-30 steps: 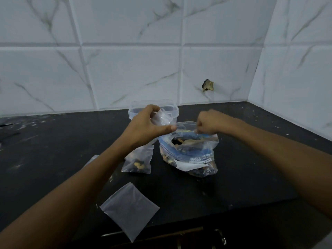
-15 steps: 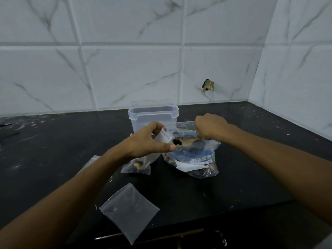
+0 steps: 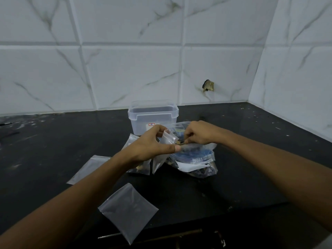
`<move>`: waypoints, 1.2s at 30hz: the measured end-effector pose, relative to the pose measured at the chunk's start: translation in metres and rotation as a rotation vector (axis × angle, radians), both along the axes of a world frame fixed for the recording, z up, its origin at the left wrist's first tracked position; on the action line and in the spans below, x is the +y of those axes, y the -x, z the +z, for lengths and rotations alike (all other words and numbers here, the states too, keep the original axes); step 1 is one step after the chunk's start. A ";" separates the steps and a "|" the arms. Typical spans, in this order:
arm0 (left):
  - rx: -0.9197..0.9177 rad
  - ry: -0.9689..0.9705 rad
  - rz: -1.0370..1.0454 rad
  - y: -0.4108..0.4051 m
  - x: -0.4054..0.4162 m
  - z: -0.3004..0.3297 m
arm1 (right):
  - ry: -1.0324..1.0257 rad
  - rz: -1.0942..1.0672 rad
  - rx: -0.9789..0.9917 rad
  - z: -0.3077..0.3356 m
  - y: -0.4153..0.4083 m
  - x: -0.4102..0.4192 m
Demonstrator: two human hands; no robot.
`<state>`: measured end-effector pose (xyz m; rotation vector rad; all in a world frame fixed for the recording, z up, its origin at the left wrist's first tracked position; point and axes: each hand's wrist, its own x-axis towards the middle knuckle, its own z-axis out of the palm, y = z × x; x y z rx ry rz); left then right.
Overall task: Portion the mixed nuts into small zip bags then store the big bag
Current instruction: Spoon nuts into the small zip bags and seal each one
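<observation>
both hands have dropped lower over the last second, from level with the clear plastic container (image 3: 153, 115) down to the mouth of the big bag of mixed nuts (image 3: 195, 159), and the small bag in the left hand has come down with them.

at far left an empty small zip bag (image 3: 86, 169) lies flat on the black countertop (image 3: 45, 141), another (image 3: 128, 211) nearer the front edge; both seem set within reach for later portions. a filled small bag (image 3: 142, 168) stands behind the left forearm, mostly hidden, so how much it holds is unclear. the left hand (image 3: 152, 148) pinches an open small bag (image 3: 168, 139) between thumb and curled fingers, its mouth tilted toward the big bag, probably to take nuts straight across. the right hand (image 3: 199, 133) is clenched at the big bag's opening, fingertips tucked inside; whether they grasp nuts or the bag's rim i cannot tell. the big bag sits just in front of the container, its label creased and unreadable.
</observation>
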<state>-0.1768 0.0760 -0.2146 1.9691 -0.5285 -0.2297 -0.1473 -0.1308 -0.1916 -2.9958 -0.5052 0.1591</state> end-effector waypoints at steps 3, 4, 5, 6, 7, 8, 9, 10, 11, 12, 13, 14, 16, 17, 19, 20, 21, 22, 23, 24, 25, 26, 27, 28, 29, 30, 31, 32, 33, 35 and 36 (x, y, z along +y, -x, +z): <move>-0.004 0.022 0.007 0.001 -0.002 -0.001 | -0.077 -0.017 0.067 -0.008 -0.009 0.007; -0.006 0.021 0.013 0.001 -0.002 -0.001 | -0.128 -0.032 0.107 -0.009 -0.010 0.006; -0.007 0.020 0.022 0.002 -0.001 -0.002 | -0.190 -0.057 0.149 -0.009 -0.011 0.003; -0.007 0.020 0.030 0.002 0.000 -0.003 | -0.248 -0.088 0.187 -0.009 -0.011 0.000; -0.006 0.021 0.037 0.002 0.001 -0.003 | -0.293 -0.120 0.215 -0.009 -0.012 -0.004; -0.005 0.021 0.043 0.002 0.002 -0.004 | -0.329 -0.144 0.236 -0.008 -0.012 -0.007; -0.003 0.022 0.048 0.002 0.002 -0.004 | -0.358 -0.161 0.249 -0.008 -0.013 -0.009; 0.000 0.021 0.053 0.002 0.003 -0.004 | -0.377 -0.169 0.255 -0.007 -0.014 -0.011; 0.005 0.022 0.057 0.002 0.003 -0.004 | -0.391 -0.171 0.259 -0.005 -0.014 -0.013; 0.012 0.021 0.059 0.002 0.004 -0.003 | -0.404 -0.173 0.268 -0.003 -0.014 -0.016; 0.021 0.021 0.060 0.001 0.004 -0.003 | -0.421 -0.176 0.284 0.001 -0.014 -0.019; 0.031 0.021 0.060 0.001 0.005 -0.002 | -0.436 -0.180 0.298 0.004 -0.014 -0.023; 0.042 0.020 0.058 0.001 0.007 -0.001 | -0.454 -0.186 0.305 0.009 -0.014 -0.030; 0.041 0.023 0.062 0.001 0.008 0.001 | -0.454 -0.189 0.300 0.011 -0.014 -0.033; 0.020 0.036 0.085 0.000 0.010 0.005 | -0.458 -0.203 0.289 0.015 -0.012 -0.039; -0.004 0.038 0.104 -0.001 0.011 0.007 | -0.467 -0.213 0.288 0.018 -0.011 -0.042; -0.037 0.029 0.126 -0.002 0.013 0.010 | -0.482 -0.222 0.288 0.021 -0.010 -0.045; -0.075 0.004 0.149 -0.003 0.014 0.012 | -0.495 -0.228 0.288 0.024 -0.008 -0.047; -0.114 -0.030 0.170 -0.003 0.015 0.015 | -0.505 -0.232 0.288 0.029 -0.007 -0.050; -0.152 -0.067 0.187 -0.003 0.016 0.018 | -0.511 -0.233 0.292 0.033 -0.005 -0.052; -0.189 -0.102 0.196 -0.003 0.015 0.021 | -0.514 -0.233 0.298 0.039 -0.004 -0.054; -0.224 -0.131 0.200 -0.003 0.014 0.024 | -0.510 -0.231 0.297 0.045 -0.002 -0.055; -0.252 -0.151 0.203 -0.002 0.012 0.027 | -0.503 -0.229 0.283 0.052 -0.001 -0.056; -0.277 -0.164 0.206 0.000 0.008 0.030 | -0.497 -0.227 0.262 0.061 0.001 -0.056; -0.298 -0.176 0.209 0.002 0.004 0.033 | -0.498 -0.225 0.242 0.070 0.002 -0.055; -0.315 -0.188 0.211 0.003 -0.001 0.035 | -0.508 -0.221 0.227 0.079 0.004 -0.053; -0.324 -0.199 0.213 0.005 -0.006 0.037 | -0.521 -0.215 0.219 0.088 0.005 -0.051; -0.326 -0.204 0.219 0.006 -0.011 0.038 | -0.528 -0.207 0.214 0.096 0.007 -0.048; -0.324 -0.203 0.226 0.006 -0.017 0.039 | -0.521 -0.199 0.207 0.103 0.009 -0.046; -0.314 -0.197 0.243 0.006 -0.026 0.041 | -0.474 -0.184 0.191 0.115 0.012 -0.040; -0.308 -0.193 0.250 0.005 -0.030 0.042 | -0.443 -0.179 0.181 0.119 0.013 -0.037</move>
